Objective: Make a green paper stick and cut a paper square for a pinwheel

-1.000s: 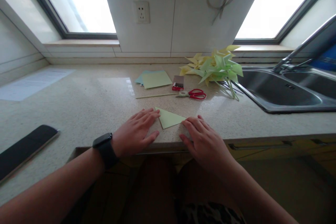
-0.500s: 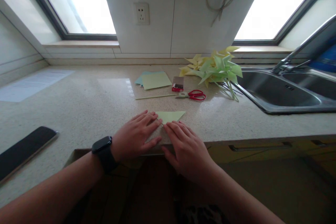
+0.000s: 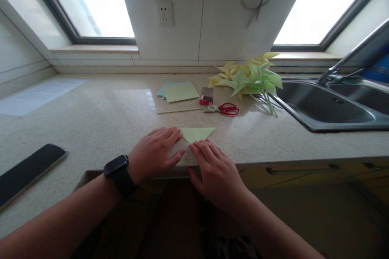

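Observation:
A pale green sheet of paper (image 3: 198, 134), folded into a triangle, lies flat near the counter's front edge. The fingertips of my left hand (image 3: 156, 150) rest at its left corner, with the thumb spread toward me. My right hand (image 3: 215, 166) lies over its lower tip, fingers stretched out side by side and thumb apart below the edge. Part of the paper is hidden under the right fingers. Beyond it are red-handled scissors (image 3: 226, 109), a thin pale stick (image 3: 179, 111) and a small red box (image 3: 206, 96).
Behind lie a stack of coloured paper squares (image 3: 182, 91) and a bunch of yellow and green paper pinwheels (image 3: 252, 75). A steel sink (image 3: 331, 103) is set in at the right. At the left are a dark flat object (image 3: 30, 170) and a printed sheet (image 3: 39, 95).
My left hand has drawn back slightly to the left, its fingers now closer together and baring more of the paper's left edge. The right hand stays nearly in place. The view has shifted slightly.

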